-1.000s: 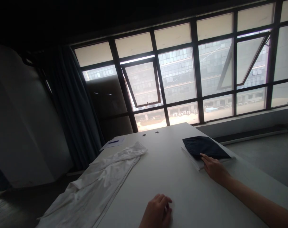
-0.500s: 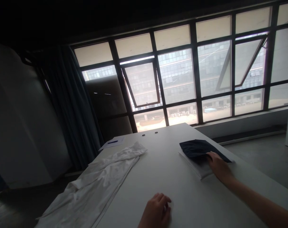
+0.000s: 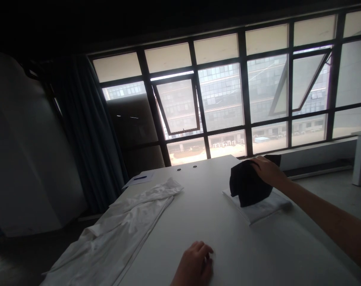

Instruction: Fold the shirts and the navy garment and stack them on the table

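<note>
I'm resting my left fingers open and empty on the bench, while my right fingers are clamping the dark cloth up over the folded white cloth, far right; dragging it could be rucking that fold.

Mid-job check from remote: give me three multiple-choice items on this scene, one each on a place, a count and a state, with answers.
1. Where is the dark cloth at the right hand?
A. Over the folded white cloth
B. On the floor
C. Hanging from the window

2. How many round holes show at the far end of the white table?
A. One
B. Two
C. Four

3. What is the left hand doing?
A. Resting on the table, empty
B. Gripping a pen
C. Lifting a cloth

1: A, its lower part overlaps the white cloth.
2: B, two dark dots show.
3: A, nothing is in it.
</note>
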A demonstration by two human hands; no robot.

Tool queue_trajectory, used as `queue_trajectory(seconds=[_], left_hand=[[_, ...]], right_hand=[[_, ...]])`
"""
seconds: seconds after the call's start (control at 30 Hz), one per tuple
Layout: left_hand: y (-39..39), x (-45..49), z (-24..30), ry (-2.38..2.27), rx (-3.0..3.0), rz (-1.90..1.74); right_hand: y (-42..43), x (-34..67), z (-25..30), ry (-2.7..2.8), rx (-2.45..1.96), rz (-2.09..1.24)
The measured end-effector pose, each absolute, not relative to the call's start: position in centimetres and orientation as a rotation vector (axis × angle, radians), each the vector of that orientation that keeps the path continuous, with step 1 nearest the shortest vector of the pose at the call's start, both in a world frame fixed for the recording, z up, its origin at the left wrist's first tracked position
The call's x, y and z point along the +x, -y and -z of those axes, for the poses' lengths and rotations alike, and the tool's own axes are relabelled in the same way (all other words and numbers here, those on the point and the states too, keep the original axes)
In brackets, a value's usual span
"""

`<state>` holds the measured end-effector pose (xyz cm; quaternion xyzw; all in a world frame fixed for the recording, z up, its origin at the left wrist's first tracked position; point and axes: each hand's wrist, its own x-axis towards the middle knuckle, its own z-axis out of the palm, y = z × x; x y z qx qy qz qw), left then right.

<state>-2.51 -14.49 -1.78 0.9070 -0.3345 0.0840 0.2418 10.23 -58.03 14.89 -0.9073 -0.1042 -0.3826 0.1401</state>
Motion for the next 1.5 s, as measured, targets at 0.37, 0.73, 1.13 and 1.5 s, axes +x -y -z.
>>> queue_trajectory(seconds=[0.37,0.73,1.13,1.5], left_hand=[[14.5,-2.7,1.7,0.891,2.471,-0.195],[14.6,-2.6,1.6,0.888,2.475,-0.148],[14.8,-2.4,1.7,0.882,2.506,-0.131],[15.0,-2.3,1.8,0.900,2.494,-0.144]], right_hand=[[57.8,12.5,-16.7,0.226,-2.424,1.204],[59.1,6.5,0.4,0.090,-2.435,0.808],[58.1,5.2,4.3,-0.527,-2.952,0.264],[50.1,5.0,7.4,-0.057,-3.021,0.377]])
